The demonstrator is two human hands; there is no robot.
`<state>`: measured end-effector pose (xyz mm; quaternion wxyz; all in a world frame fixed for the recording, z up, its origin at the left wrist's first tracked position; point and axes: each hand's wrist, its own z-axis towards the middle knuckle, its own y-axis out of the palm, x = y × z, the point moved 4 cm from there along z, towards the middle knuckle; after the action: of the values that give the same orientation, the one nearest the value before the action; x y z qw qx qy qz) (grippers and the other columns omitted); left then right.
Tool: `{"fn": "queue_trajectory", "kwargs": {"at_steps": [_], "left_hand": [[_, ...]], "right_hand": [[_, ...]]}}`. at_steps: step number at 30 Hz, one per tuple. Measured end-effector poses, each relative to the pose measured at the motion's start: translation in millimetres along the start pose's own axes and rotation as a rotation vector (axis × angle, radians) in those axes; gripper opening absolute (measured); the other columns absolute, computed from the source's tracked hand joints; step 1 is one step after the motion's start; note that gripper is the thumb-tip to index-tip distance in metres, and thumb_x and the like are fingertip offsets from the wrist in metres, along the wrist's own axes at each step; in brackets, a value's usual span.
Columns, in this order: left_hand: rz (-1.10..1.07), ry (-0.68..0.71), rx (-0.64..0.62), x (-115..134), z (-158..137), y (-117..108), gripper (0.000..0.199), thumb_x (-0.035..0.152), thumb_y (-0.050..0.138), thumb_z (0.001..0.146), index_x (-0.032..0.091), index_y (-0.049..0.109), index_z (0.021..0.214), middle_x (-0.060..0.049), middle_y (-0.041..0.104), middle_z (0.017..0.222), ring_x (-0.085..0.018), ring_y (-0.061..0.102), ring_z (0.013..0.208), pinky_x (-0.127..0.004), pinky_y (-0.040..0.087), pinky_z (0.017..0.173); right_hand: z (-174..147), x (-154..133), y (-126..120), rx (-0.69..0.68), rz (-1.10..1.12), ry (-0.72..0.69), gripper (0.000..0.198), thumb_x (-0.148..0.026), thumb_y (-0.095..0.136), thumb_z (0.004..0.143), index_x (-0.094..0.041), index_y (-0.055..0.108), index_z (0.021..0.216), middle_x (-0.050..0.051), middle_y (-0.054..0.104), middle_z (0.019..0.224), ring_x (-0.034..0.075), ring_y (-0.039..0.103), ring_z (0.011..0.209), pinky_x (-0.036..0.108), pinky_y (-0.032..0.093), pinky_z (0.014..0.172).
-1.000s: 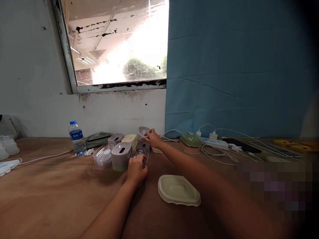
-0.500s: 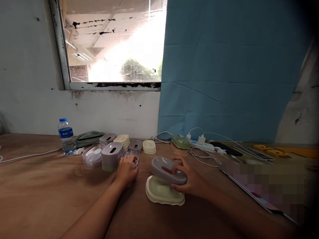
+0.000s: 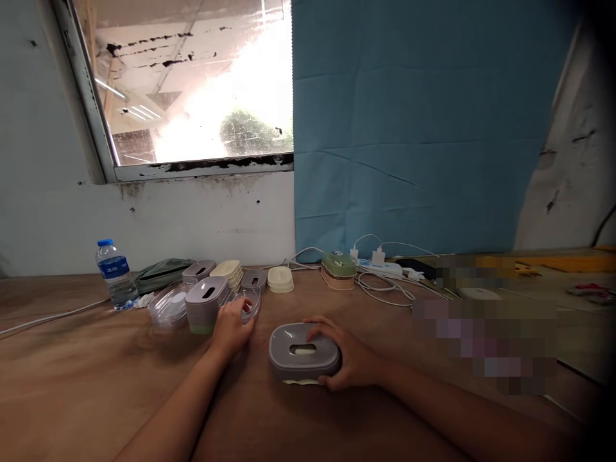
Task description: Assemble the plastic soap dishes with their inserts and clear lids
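Observation:
A glossy grey oval cover (image 3: 283, 340) with a slot in its top sits over a cream base (image 3: 302, 382), whose wavy edge peeks out below. The fingers of my right hand (image 3: 344, 356) wrap round the cover's right side, thumb low at the front. Farther left, my left hand (image 3: 233, 323) has its fingers curled on a clear plastic lid (image 3: 253, 308), partly hiding it. Just beside that hand stands a taller mauve slotted box (image 3: 199, 308) with a green bottom.
More clear lids (image 3: 166, 307) lie at left, near a water bottle (image 3: 115, 276) and green pouch (image 3: 161, 276). Behind are stacked cream pieces (image 3: 228, 273), another cream piece (image 3: 280, 279) and a green-and-peach box (image 3: 339, 269). White cables (image 3: 380, 295) and a power strip (image 3: 385, 266) lie back right.
My right hand has lowered the grey cover from a tilt onto the cream base, now mostly hidden beneath it. My left hand stays at the clear lid. The view has turned slightly right.

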<state>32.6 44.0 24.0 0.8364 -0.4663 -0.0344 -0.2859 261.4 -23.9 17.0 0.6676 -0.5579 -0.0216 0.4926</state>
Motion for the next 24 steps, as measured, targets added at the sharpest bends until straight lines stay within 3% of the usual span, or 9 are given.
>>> {"fn": "queue_trajectory", "kwargs": {"at_steps": [9, 16, 24], "left_hand": [[-0.015, 0.015, 0.007, 3.2, -0.5, -3.4, 0.02, 0.015, 0.047, 0.069, 0.02, 0.052, 0.088, -0.001, 0.061, 0.076, -0.018, 0.056, 0.076, -0.032, 0.037, 0.074], [-0.043, 0.027, 0.008, 4.0, -0.9, -4.2, 0.021, 0.014, 0.045, 0.07, 0.021, 0.051, 0.089, 0.001, 0.061, 0.074, -0.016, 0.057, 0.073, -0.03, 0.037, 0.072], [-0.074, 0.02, 0.03, 4.7, -0.1, -4.9, 0.024, 0.012, 0.045, 0.069, 0.021, 0.052, 0.09, -0.001, 0.061, 0.078, -0.016, 0.057, 0.075, -0.031, 0.037, 0.075]], "right_hand": [[-0.6, 10.3, -3.8, 0.02, 0.047, 0.054, 0.051, -0.021, 0.067, 0.05, -0.022, 0.051, 0.099, 0.007, 0.038, 0.121, 0.027, 0.039, 0.112, 0.037, 0.029, 0.094], [-3.2, 6.9, -3.3, -0.213, 0.058, 0.032, 0.06, -0.029, 0.068, 0.058, -0.026, 0.046, 0.115, 0.006, 0.026, 0.128, 0.025, 0.033, 0.118, 0.035, 0.028, 0.097], [-3.7, 3.4, -4.0, -0.142, 0.013, 0.017, 0.059, -0.027, 0.068, 0.058, -0.025, 0.048, 0.113, 0.007, 0.027, 0.129, 0.026, 0.035, 0.117, 0.037, 0.031, 0.095]]}}
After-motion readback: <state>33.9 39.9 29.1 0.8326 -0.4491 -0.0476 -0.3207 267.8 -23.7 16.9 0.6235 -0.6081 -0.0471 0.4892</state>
